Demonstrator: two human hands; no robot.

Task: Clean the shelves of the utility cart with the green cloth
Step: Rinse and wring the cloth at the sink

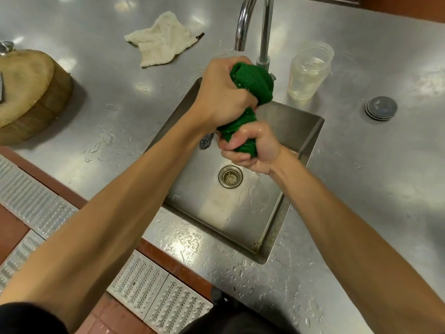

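Gripping one twisted, dark green cloth point(250, 92) in the head view, both bare hands are clenched into fists above a square stainless steel sink point(240, 213). The left hand point(224, 92) is the upper one, knuckles turned toward the camera, wrapped around the middle of the cloth so that a rounded green bunch sticks out past it toward the tap. The right hand point(250, 150) sits just below and nearer, wet and shiny, fingers curled tight around the lower end of the same cloth. Both forearms reach in from the bottom edge, the left long and straight, the right bent in from the right side.

One curved chrome tap point(250, 22) rises behind the cloth, its spout just above the upper fist. One round metal drain strainer point(230, 176) lies in the sink floor under the hands. On the wet steel counter point(361, 189) lie one crumpled cream-white rag point(163, 39) at the back left, one clear plastic jar point(309, 71) holding pale liquid right of the tap, one round grey sink plug point(381, 108) farther right, and one thick round wooden chopping block point(31, 92) at the left edge. A grey scouring pad point(206, 141) shows partly under the left wrist.
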